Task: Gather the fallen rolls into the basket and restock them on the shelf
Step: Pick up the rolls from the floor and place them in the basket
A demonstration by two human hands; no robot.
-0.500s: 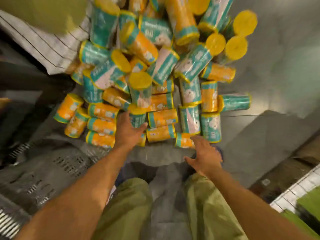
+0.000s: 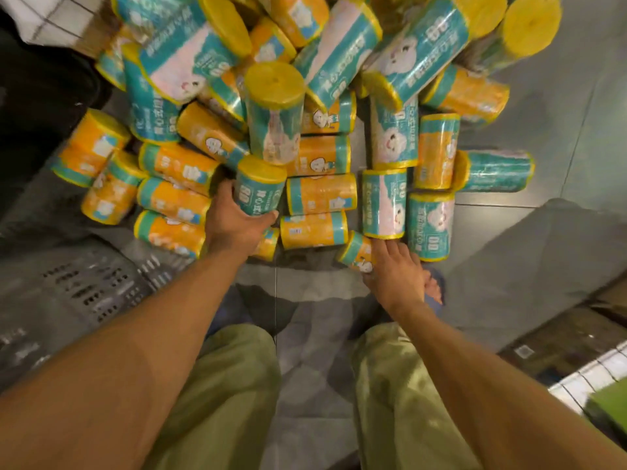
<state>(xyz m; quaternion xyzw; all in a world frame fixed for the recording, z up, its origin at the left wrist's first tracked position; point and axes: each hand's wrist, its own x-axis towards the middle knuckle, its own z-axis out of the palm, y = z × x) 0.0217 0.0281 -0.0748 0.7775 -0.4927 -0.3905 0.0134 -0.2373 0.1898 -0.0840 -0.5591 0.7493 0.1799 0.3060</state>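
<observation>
A heap of several yellow rolls with teal and orange wrappers [image 2: 319, 195] lies on the grey floor ahead of me. My left hand [image 2: 234, 222] grips an upright teal roll [image 2: 259, 188] at the heap's near edge, thumb on its right side. My right hand [image 2: 397, 276] reaches down onto a small orange-and-teal roll [image 2: 356, 251] at the front of the heap; its fingers lie over the roll and their grip is unclear. A grey slotted plastic basket [image 2: 88, 290] sits low at the left, beside my left forearm.
My knees in green trousers [image 2: 220, 385] fill the bottom centre. A white wire shelf edge [image 2: 590, 378] shows at the lower right, a dark box [image 2: 559, 340] beside it. A striped cloth [image 2: 51, 18] and dark shapes lie at the upper left.
The camera has dropped closer to the heap. My left hand has closed round the upright teal roll, and my right hand has moved forward onto the small roll at the front.
</observation>
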